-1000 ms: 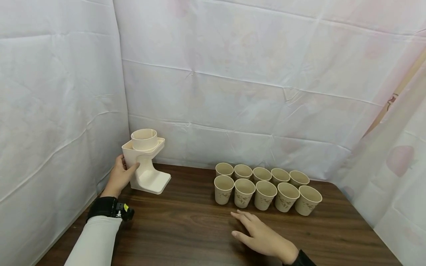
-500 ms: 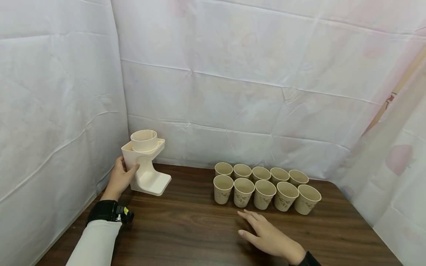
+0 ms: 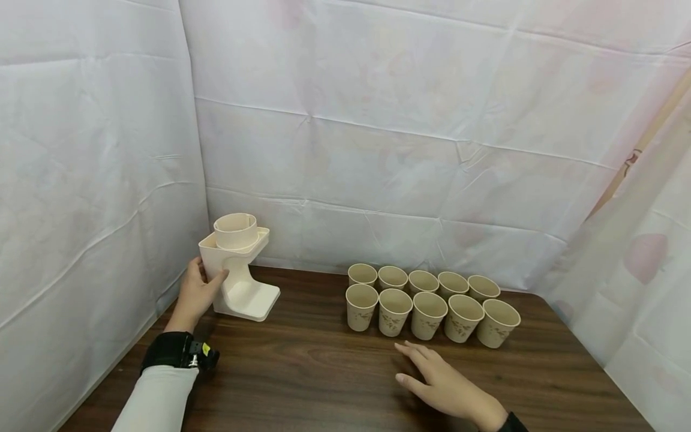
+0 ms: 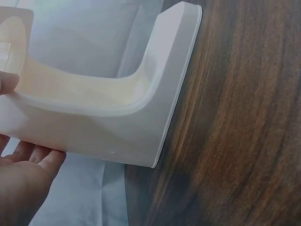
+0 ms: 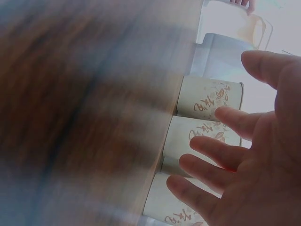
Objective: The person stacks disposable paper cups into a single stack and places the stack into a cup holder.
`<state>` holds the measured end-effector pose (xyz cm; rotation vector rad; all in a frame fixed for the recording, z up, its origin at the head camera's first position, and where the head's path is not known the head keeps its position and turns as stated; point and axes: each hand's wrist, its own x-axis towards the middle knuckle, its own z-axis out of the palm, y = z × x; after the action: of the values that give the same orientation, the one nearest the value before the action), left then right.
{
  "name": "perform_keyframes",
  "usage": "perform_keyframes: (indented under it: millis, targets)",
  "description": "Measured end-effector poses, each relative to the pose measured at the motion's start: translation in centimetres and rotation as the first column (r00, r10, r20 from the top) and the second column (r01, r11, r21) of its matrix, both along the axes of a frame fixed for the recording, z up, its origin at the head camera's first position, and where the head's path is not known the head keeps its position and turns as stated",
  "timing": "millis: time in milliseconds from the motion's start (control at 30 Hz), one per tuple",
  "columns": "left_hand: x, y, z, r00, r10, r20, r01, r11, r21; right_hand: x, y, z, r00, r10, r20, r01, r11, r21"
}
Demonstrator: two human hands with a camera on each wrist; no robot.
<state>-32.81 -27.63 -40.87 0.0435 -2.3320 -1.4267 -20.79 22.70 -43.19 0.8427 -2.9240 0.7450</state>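
Observation:
At the left of the table stands an upright cream plastic C-shaped stand (image 3: pixel 245 297) with a flat foot and a round, open-topped ring (image 3: pixel 236 233) on its upper arm. My left hand (image 3: pixel 195 294) grips its back column. In the left wrist view the thumb (image 4: pixel 8 83) lies on one side of the column and the fingers (image 4: pixel 54 162) on the other. My right hand (image 3: pixel 448 384) hovers above the table with its fingers spread, holding nothing. Just beyond it are beige paper cups (image 3: pixel 395 315) with a brown leaf print, mouths up, in two rows.
The dark wood table (image 3: pixel 318 378) carries the stand and the cups. White cloth (image 3: pixel 345 150) hangs behind it, and another cloth (image 3: pixel 92 180) closes off the left side close to my left arm. A patterned curtain (image 3: pixel 653 288) hangs at the right.
My right hand has drifted to the right, fingers still spread. The stand and my left hand have shifted very slightly right and nearer. The cups stay where they were.

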Motion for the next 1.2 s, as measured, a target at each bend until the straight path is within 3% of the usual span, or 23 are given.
perform_keyframes:
  millis: [233,667,1200]
  targets:
    - [1.3,0.7,0.0,1.0,-0.011,0.028,0.011,1.0,-0.003,0.0,0.5,-0.1,1.0,-0.002,0.008,0.002,1.0,0.0]
    - [3.3,2.1,0.4,1.0,-0.008,0.027,0.011,0.995,-0.097,0.3,1.8,-0.4,0.996,-0.064,-0.069,0.065,0.998,0.011]
    - [4.4,3.5,0.3,1.0,-0.016,0.002,0.016,0.99,-0.141,0.6,3.5,-0.4,0.992,-0.104,-0.068,0.106,0.994,0.016]
